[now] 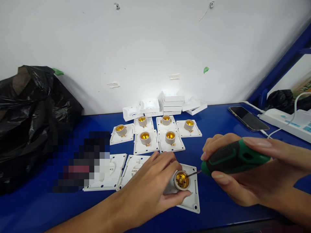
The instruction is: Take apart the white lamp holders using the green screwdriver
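Note:
My left hand (152,186) holds a white square lamp-holder plate (191,200) down on the blue table, fingers curled around its socket (181,180) with the brass inside. My right hand (243,174) grips a green and black screwdriver (233,158). Its thin metal tip (194,173) reaches into the socket's mouth from the right.
Several finished lamp holders (155,132) lie in rows behind, with stacked white plastic covers (170,103) against the wall. Two bare white plates (121,170) lie at the left. A black plastic bag (31,119) fills the left side; a phone (247,118) and a power strip (291,123) lie at the right.

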A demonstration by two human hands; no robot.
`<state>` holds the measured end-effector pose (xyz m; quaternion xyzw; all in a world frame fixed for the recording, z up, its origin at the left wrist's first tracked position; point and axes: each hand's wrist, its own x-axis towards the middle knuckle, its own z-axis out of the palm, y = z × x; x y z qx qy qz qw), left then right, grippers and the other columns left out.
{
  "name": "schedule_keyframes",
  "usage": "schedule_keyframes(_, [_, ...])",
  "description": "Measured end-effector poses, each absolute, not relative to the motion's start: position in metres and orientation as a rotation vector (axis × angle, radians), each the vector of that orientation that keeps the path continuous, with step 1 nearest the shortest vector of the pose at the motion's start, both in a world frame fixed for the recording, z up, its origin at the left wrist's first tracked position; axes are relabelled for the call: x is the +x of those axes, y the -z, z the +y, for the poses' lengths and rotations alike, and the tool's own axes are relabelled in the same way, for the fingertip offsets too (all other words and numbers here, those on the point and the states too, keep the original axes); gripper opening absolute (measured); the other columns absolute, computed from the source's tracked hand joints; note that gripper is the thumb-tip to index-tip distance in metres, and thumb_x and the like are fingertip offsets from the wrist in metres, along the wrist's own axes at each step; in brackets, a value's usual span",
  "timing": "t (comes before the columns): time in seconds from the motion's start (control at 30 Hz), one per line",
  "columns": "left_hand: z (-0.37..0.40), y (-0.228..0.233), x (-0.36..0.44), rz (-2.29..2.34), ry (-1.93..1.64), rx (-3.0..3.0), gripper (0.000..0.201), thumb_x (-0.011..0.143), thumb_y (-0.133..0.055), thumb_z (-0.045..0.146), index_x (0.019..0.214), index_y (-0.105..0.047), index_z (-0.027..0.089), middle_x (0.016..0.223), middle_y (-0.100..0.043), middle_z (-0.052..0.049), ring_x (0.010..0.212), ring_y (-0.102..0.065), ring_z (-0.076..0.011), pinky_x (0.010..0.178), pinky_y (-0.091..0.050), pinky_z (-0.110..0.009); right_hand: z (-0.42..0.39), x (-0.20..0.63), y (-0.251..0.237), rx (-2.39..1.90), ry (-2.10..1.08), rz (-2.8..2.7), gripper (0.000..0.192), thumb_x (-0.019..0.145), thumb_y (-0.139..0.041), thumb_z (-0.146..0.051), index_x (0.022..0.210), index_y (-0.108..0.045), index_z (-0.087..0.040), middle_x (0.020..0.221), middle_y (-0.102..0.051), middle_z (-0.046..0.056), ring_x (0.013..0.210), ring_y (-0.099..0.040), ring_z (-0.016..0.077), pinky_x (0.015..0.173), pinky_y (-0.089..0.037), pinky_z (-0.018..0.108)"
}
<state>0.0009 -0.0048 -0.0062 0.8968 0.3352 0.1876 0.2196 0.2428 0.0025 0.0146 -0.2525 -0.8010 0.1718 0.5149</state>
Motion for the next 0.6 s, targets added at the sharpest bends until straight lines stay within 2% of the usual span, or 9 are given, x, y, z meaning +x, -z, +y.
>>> schedule_keyframes(0.13, [-0.004,0.007,0.002,0.927,-0.549,2.532,0.026,0.089,-0.081,0.035,0.093,-0.061,0.019,0.099,-0.061,-0.002,0.092,-0.06,-0.0225,0.088,-0.048,-0.037,0.003,0.232,-0.013,-0.41,-0.327,-1.873,0.076,0.078,-0.076,-0.009,0.145,-0.052,-0.037,0.081,-0.074,0.0,0.056,-0.068,0.0206,0.044,-0.058,0.032])
schedule_keyframes(0.2, [-0.004,0.007,0.002,0.932,-0.557,2.545,0.027,0.09,-0.08,0.037,0.092,-0.06,0.019,0.099,-0.062,-0.002,0.091,-0.06,-0.0227,0.089,-0.048,-0.038,0.004,0.228,-0.012,-0.381,-0.281,-1.895,0.083,0.078,-0.073,-0.006,0.152,-0.046,-0.035,0.077,-0.072,-0.001,0.054,-0.065,0.0205,0.043,-0.055,0.033])
schedule_keyframes(0.4, [-0.004,0.007,0.002,0.934,-0.519,2.534,0.024,0.093,-0.076,0.039,0.097,-0.062,0.02,0.102,-0.064,-0.003,0.096,-0.064,-0.0243,0.096,-0.048,-0.042,0.006,0.222,-0.013,-0.287,-0.338,-1.935,0.08,0.082,-0.067,-0.001,0.155,-0.043,-0.024,0.075,-0.069,0.001,0.057,-0.063,0.0191,0.044,-0.053,0.032])
schedule_keyframes(0.6, [-0.004,0.006,0.002,0.925,-0.507,2.528,0.024,0.093,-0.075,0.037,0.094,-0.058,0.02,0.106,-0.065,-0.005,0.097,-0.063,-0.025,0.091,-0.05,-0.042,0.005,0.221,-0.006,-0.279,-0.367,-1.93,0.077,0.084,-0.069,-0.006,0.155,-0.045,-0.023,0.076,-0.069,0.001,0.061,-0.066,0.0219,0.051,-0.059,0.036])
